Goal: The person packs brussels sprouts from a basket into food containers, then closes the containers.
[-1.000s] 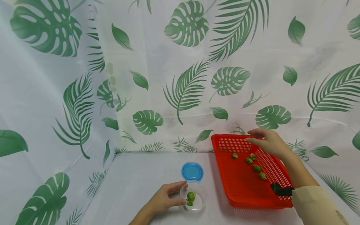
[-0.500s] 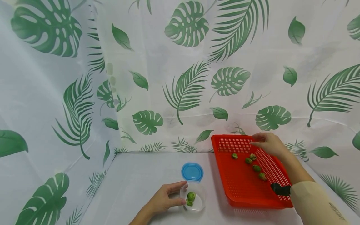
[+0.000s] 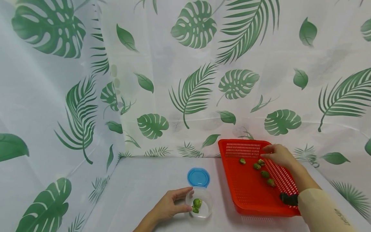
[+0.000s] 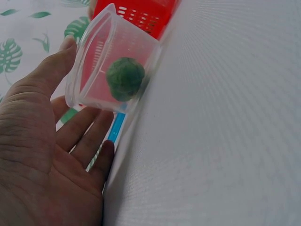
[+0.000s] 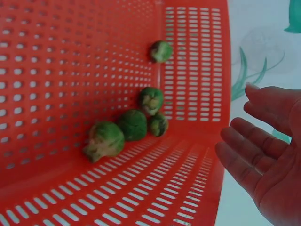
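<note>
My left hand [image 3: 171,203] holds a small clear plastic container [image 3: 207,211] on the table, its thumb at the near side and a finger at the far side. Brussels sprouts [image 3: 197,202] lie inside it. From its back edge the blue lid [image 3: 198,177] stretches open. My right hand [image 3: 279,156] hovers over the far right corner of a red basket [image 3: 244,188], fingers loosely bent and nothing between them. Several Brussels sprouts [image 5: 133,125] are on the basket's floor, mostly along its right wall. In the right wrist view the fingers are apart from them.
A white table surface [image 3: 145,180] runs left of the container. Behind it hangs a white leaf-patterned curtain [image 3: 162,96], with another sheet along the left side. The basket's slotted walls [image 5: 193,61] rise around the sprouts.
My right hand has come down and shifted a little to the right by the basket's far corner. The left hand and the container have stayed in place.
</note>
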{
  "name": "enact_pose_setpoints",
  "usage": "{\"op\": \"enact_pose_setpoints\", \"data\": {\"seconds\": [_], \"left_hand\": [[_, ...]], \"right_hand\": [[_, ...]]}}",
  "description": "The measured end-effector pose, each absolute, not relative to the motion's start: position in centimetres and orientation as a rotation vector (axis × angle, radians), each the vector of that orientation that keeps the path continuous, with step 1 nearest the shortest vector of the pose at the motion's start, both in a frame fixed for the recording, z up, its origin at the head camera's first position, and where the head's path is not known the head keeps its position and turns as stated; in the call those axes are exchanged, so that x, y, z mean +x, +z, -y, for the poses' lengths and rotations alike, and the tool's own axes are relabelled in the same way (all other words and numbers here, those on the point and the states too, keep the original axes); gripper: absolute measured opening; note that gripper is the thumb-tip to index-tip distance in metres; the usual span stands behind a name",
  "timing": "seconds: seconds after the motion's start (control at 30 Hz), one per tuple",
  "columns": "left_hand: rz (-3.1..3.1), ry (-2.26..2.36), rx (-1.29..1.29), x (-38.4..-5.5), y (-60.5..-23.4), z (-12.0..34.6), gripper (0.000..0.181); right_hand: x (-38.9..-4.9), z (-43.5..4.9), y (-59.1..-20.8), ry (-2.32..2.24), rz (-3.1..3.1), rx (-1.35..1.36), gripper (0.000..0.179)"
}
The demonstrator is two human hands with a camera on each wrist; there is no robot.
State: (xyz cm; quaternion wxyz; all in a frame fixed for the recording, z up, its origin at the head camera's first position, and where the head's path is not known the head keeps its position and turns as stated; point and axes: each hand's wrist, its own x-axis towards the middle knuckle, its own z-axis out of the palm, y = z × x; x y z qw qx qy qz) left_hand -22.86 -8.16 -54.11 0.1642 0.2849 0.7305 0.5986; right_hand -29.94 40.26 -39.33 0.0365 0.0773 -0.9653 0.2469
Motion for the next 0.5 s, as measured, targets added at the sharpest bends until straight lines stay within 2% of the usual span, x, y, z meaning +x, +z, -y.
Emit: {"op": "enact_pose_setpoints", "data": {"seconds": [0.5], "left_hand": [[-2.09, 1.706, 0.824, -22.8, -54.0, 8.1, 0.059]], "right_hand": [[-30.5, -40.6, -41.1, 0.711, 3.102, 0.256, 0.042]]}}
